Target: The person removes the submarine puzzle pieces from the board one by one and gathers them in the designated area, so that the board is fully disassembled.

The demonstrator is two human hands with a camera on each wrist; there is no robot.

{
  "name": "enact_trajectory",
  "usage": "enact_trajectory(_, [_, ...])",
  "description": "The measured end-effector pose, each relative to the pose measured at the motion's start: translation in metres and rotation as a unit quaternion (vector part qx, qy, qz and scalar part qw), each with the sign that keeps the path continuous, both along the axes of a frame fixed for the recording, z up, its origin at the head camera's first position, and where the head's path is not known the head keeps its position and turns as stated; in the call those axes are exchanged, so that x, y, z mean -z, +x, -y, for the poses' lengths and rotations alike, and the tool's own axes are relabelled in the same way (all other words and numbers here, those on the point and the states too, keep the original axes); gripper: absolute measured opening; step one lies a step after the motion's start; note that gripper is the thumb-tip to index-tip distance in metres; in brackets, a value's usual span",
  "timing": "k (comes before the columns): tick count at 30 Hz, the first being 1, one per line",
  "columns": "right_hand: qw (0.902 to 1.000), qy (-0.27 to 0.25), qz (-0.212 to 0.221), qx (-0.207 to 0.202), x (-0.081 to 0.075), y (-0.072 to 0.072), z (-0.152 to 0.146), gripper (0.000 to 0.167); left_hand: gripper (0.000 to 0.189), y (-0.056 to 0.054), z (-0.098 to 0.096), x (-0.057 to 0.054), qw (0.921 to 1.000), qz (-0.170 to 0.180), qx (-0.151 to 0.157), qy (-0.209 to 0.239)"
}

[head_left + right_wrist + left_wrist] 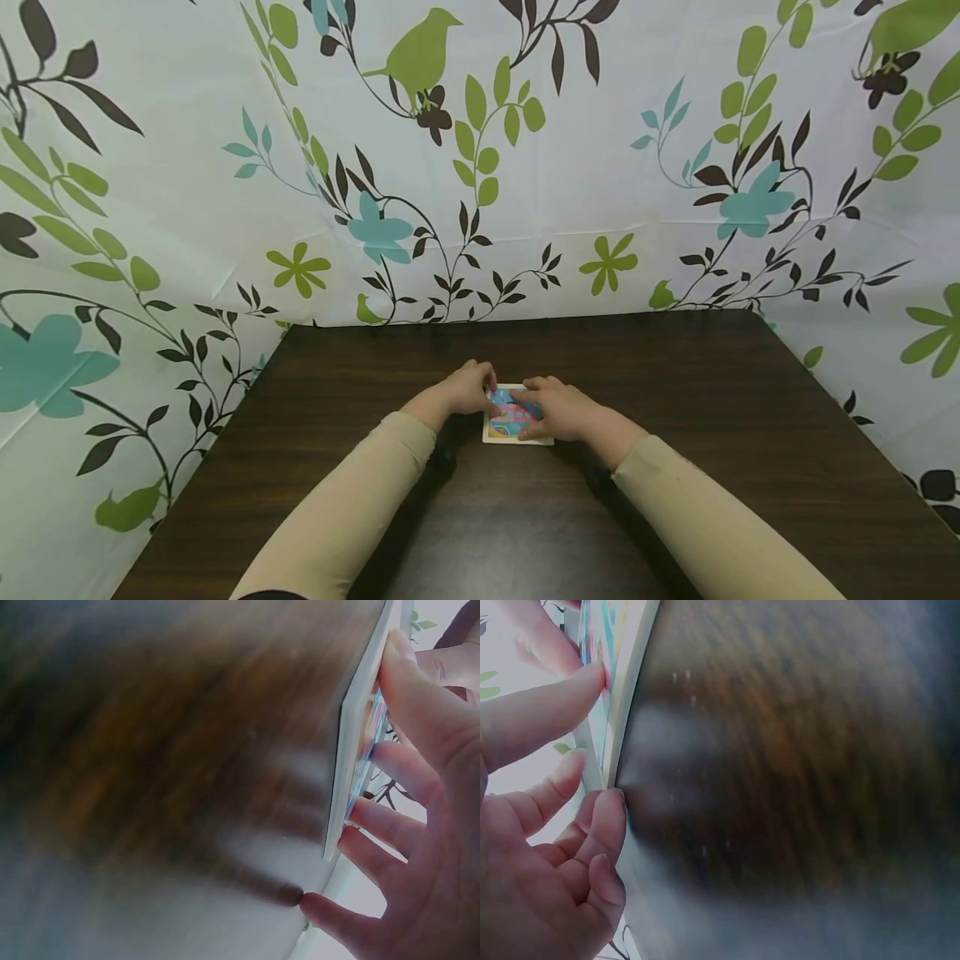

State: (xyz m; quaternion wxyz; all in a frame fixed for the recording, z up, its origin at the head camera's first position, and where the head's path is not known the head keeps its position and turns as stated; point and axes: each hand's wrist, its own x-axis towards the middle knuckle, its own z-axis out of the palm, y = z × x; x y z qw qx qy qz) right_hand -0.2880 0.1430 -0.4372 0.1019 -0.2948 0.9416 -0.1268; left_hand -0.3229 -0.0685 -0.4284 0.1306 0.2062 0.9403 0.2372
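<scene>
A small square picture board, pale-rimmed with a blue, pink and yellow picture, lies flat on the dark table. At its left side is my left hand, index finger bent down and thumb touching the picture. The left wrist view shows that thumb straight against the board, with the smaller fingers loosely bent by its corner. My right hand rests over the board's right part, fingers spread across the picture. In the right wrist view its thumb lies along the pale rim, and the little finger touches the table.
The dark wood-grain table extends around the board on all sides. Behind it and at both sides hangs a white cloth printed with green birds, leaves and blue flowers.
</scene>
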Motion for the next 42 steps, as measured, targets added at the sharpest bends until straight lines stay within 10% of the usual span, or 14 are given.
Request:
enact_trajectory(19, [1.0, -0.006, 0.002, 0.001, -0.001, 0.0, 0.0, 0.077, 0.031, 0.005, -0.009, -0.002, 0.9735, -0.158, 0.035, -0.162])
enact_trajectory(42, [0.9999, 0.005, 0.008, 0.012, -0.006, 0.005, 0.004, 0.075, 0.029, -0.012, -0.003, 0.001, 0.9975, -0.041, 0.04, -0.042])
